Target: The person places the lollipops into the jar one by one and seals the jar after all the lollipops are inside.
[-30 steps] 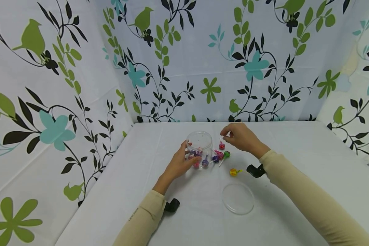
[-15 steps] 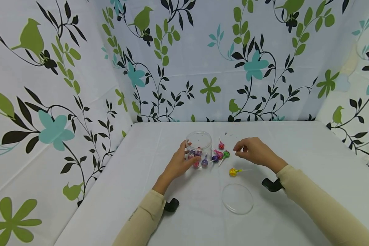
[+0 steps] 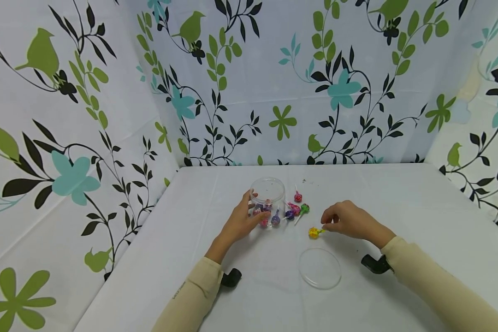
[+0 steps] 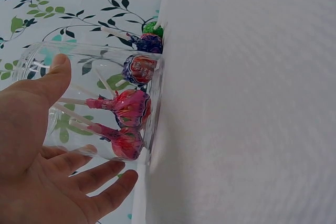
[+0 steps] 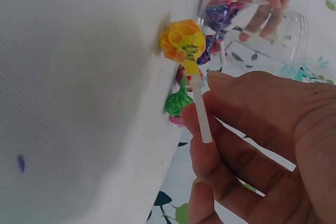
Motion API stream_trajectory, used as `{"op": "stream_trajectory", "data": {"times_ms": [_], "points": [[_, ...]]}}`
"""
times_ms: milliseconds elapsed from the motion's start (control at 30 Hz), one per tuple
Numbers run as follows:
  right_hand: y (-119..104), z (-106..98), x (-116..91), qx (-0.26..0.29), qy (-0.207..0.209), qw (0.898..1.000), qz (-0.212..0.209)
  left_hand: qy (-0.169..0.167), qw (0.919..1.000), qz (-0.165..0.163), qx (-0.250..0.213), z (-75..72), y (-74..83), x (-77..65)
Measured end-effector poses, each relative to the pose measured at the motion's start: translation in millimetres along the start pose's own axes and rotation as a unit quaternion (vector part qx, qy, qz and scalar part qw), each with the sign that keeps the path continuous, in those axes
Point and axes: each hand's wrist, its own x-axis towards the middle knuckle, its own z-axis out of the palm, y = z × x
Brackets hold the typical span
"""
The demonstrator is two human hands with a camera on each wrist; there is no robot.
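My left hand (image 3: 245,218) holds a clear plastic jar (image 3: 269,188) upright on the table, thumb on one side and fingers on the other. Wrapped lollipops, pink (image 4: 132,106) and purple (image 4: 139,70), lie inside it. My right hand (image 3: 354,222) is at the stick of a yellow lollipop (image 3: 313,233) lying on the table. In the right wrist view the lollipop's white stick (image 5: 202,114) passes across the fingertips in full sight, the thumb tip apart from the index tip. Beside the jar lie a green lollipop (image 3: 305,209), a purple lollipop (image 3: 289,215) and pink-red lollipops (image 3: 298,197).
A clear round lid (image 3: 320,287) lies flat on the white table (image 3: 274,295), nearer than the yellow lollipop. Patterned cloth (image 3: 240,92) hangs behind and at both sides. Dark specks (image 3: 304,180) mark the table behind the lollipops.
My right hand has come from the loose lollipops, rightward and then nearer, down to the yellow lollipop's stick. My left hand and the jar have stayed in place.
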Motion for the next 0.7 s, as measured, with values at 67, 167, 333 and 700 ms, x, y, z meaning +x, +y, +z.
{"op": "stream_trajectory", "data": {"times_ms": [67,167,333,700], "points": [[0,2,0,-0.001,-0.006,1.000,-0.002,0.000,1.0000,0.000,0.000,0.2,-0.5,-0.4],[0,5,-1,-0.002,-0.011,1.000,-0.006,0.000,1.0000,0.000,0.003,0.4,-1.1,-0.5],[2,9,-2,0.003,-0.017,1.000,-0.003,0.001,1.0000,0.002,0.005,-0.2,-1.2,-0.4],[11,19,-3,0.007,-0.026,1.000,0.004,-0.003,1.0000,-0.003,0.003,-1.3,1.1,-1.0]]}}
